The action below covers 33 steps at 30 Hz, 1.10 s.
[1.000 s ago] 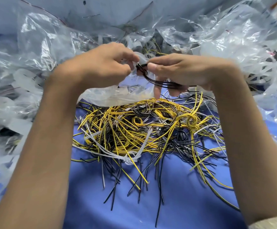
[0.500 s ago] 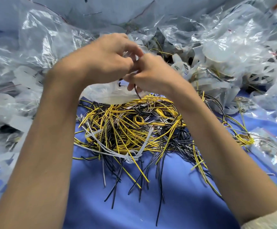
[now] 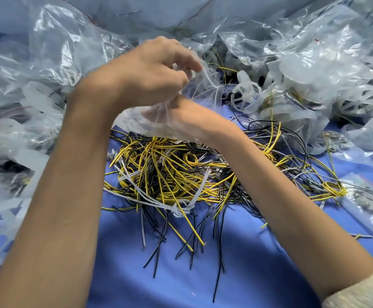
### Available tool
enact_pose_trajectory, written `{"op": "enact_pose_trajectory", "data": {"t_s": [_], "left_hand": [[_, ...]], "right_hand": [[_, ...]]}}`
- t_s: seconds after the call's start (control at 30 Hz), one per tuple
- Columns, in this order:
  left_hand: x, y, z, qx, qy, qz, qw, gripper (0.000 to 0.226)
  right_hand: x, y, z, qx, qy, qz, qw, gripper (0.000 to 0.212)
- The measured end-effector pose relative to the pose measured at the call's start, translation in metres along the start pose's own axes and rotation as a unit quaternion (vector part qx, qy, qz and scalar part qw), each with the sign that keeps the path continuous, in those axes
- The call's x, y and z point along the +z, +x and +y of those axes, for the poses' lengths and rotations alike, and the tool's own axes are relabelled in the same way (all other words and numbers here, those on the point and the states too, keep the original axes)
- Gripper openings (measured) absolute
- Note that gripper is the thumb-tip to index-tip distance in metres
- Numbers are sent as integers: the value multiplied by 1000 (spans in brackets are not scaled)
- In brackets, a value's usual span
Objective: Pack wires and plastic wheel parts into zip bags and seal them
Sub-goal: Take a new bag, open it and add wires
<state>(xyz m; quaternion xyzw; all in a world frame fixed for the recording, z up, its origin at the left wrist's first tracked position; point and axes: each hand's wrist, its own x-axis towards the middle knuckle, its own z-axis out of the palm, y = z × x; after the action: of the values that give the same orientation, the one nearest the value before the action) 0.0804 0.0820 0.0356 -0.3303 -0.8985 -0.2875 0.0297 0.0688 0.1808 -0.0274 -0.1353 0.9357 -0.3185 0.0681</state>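
My left hand [image 3: 154, 72] pinches the mouth of a clear zip bag [image 3: 126, 118] and holds it up above the wire pile. My right hand [image 3: 182, 117] is pushed into that bag and shows only dimly through the plastic; its fingers are hidden under my left hand. No wire can be made out in the bag. A tangled pile of yellow, black and white wires [image 3: 176, 174] lies on the blue cloth [image 3: 181, 274] just below both hands. A white plastic wheel part [image 3: 245, 94] sits to the right of my hands among the plastic.
Crumpled clear bags [image 3: 54, 52] and white plastic strips are heaped along the left, the back and the right [image 3: 314, 63]. A small yellow wire coil [image 3: 334, 190] lies at the right. Loose wire ends trail toward me over the blue cloth.
My right hand, which pinched a bundle of black wire beside my left hand, has moved left and down into the bag. My left hand has lifted the bag mouth slightly.
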Motion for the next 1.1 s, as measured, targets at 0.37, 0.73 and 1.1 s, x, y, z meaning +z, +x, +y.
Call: {"op": "enact_pose_trajectory", "data": {"t_s": [0.37,0.73,1.1], "left_hand": [[-3,2,-9,-48,6,166,985,42],[4,4,-5,-48,1,127,991,39],[2,5,-9,-48,-14,132,990,39]], "right_hand": [[-76,-41,14,10,27,281,959,21],[-30,-26,38,11,-165,-77,983,41],[-27,-19,40,-70,-113,-25,991,29]]}}
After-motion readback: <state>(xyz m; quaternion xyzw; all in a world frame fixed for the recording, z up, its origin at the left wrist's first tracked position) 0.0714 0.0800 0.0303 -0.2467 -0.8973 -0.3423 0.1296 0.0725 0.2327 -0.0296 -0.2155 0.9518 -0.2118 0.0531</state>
